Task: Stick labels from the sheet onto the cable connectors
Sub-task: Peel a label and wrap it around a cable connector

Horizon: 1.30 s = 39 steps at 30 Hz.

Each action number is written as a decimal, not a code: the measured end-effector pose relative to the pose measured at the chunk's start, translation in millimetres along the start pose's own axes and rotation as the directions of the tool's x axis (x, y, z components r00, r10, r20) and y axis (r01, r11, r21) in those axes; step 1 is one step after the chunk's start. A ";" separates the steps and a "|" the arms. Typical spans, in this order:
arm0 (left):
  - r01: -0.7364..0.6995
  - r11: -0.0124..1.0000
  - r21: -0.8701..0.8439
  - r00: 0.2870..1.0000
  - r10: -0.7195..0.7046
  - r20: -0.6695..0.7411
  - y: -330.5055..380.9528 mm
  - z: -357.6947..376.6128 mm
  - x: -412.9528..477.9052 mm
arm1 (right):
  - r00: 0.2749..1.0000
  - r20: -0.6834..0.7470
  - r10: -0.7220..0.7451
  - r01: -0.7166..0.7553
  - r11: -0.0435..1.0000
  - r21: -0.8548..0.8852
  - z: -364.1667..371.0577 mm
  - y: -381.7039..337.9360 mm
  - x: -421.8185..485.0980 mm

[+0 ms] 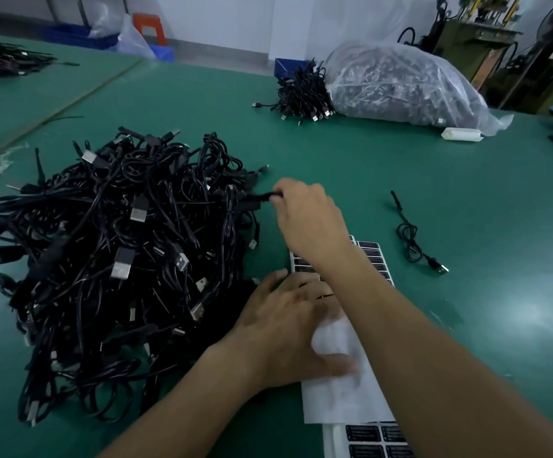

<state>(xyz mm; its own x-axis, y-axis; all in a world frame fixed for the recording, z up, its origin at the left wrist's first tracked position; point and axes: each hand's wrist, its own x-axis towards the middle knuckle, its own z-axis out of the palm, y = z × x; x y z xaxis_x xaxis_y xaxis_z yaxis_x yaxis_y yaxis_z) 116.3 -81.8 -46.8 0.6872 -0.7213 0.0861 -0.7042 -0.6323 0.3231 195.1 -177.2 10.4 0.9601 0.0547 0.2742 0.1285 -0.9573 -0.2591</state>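
A matte green tabletop (400,180) ran back to a pale wall. Toward its left edge lay a tangled pile of black cables (120,252), glossy, with square metal plugs. The left hand (288,325) lay flat, fingers spread and straight, pressing the white label sheet (344,395) near the front edge. The right hand (308,219) reached across it, fingertips pinching a black cable connector (262,196) at the pile's right side. Further right lay one loose cable (410,239); a crinkled clear bag (400,84) sat near the far edge.
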 end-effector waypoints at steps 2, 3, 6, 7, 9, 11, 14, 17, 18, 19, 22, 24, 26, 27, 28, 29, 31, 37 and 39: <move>0.020 0.999 -0.030 1.000 -0.020 0.000 -0.8 1.9 -0.4 | 0.995 -0.099 0.024 -0.010 0.991 0.132 -13.2 -2.8 2.3; 0.034 0.998 -0.054 0.999 -0.034 -0.007 -1.6 2.7 -0.8 | 0.988 -0.147 0.046 -0.015 0.979 0.202 -20.9 -1.8 2.5; 0.068 0.990 -0.121 0.997 -0.070 -0.011 -3.6 3.6 -1.6 | 0.949 -0.255 0.186 -0.040 0.872 0.489 -42.9 10.1 -3.6; 0.079 0.988 -0.131 0.997 -0.080 -0.002 -4.1 3.6 -1.6 | 0.937 -0.246 0.249 -0.047 0.786 0.616 -48.1 15.8 -8.9; 0.099 0.986 -0.131 0.995 -0.098 0.012 -3.6 2.4 -1.7 | 0.936 -0.169 0.309 -0.049 0.591 0.805 -53.6 27.3 -22.6; 0.098 0.989 -0.108 0.995 -0.099 -0.006 -3.2 1.4 -1.3 | 0.940 -0.102 0.327 -0.061 0.450 0.891 -51.3 36.4 -37.6; 0.094 0.987 -0.132 0.984 -0.112 -0.136 -1.0 -1.8 0.6 | 0.911 -0.002 0.413 -0.082 0.186 0.979 -41.9 47.1 -56.1; 0.095 0.946 -0.311 0.908 -0.211 -0.362 1.7 -5.3 1.8 | 0.915 0.067 0.398 -0.090 0.041 0.995 -31.7 54.0 -71.0; 0.086 0.901 -0.426 0.878 -0.271 -0.395 2.2 -6.6 1.3 | 0.925 0.070 0.373 -0.092 0.042 0.995 -28.0 56.1 -75.5; 0.061 0.833 -0.550 0.860 -0.324 -0.394 2.5 -7.6 0.8 | 0.935 0.064 0.348 -0.090 0.058 0.994 -24.4 57.9 -79.2; -0.061 0.585 -0.809 0.865 -0.373 -0.335 5.3 -11.3 0.1 | 0.956 0.025 0.291 -0.082 0.186 0.979 -18.0 62.7 -87.8; -0.121 0.443 -0.888 0.852 -0.413 -0.323 7.4 -13.8 2.0 | 0.964 -0.006 0.266 -0.076 0.297 0.952 -15.8 66.8 -92.1; -0.155 0.379 -0.913 0.793 -0.503 -0.344 7.5 -18.8 3.9 | 0.976 0.004 0.219 -0.084 0.357 0.930 -14.0 70.5 -96.5; -0.169 0.365 -0.916 0.756 -0.548 -0.358 5.8 -19.9 4.4 | 0.980 0.033 0.195 -0.103 0.363 0.926 -13.6 72.3 -98.8; -0.182 0.341 -0.922 0.728 -0.584 -0.360 3.6 -20.7 4.8 | 0.981 0.066 0.182 -0.130 0.365 0.922 -13.8 73.8 -100.8; -0.198 0.313 -0.929 0.708 -0.609 -0.357 2.1 -21.9 4.7 | 0.979 0.088 0.182 -0.152 0.371 0.916 -14.5 75.3 -102.4; -0.227 0.268 -0.936 0.693 -0.632 -0.349 2.3 -23.1 4.9 | 0.974 0.099 0.201 -0.173 0.395 0.902 -17.5 78.1 -104.6; -0.436 0.165 -0.885 0.594 -0.686 -0.421 3.2 -29.5 7.2 | 0.977 0.198 0.073 -0.211 0.405 0.890 -31.7 84.2 -110.5; -0.485 0.175 -0.857 0.575 -0.674 -0.463 2.6 -34.0 6.2 | 0.963 0.264 -0.061 -0.219 0.398 0.891 -30.9 79.5 -113.5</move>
<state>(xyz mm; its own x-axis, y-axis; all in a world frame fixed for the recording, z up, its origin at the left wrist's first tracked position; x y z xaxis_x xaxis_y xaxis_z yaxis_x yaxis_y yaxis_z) 124.8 -78.3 -13.4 0.9527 0.1421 0.2685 -0.3036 0.4809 0.8225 88.7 -268.4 -12.7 0.9820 0.1856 0.0353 0.0620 -0.1399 -0.9882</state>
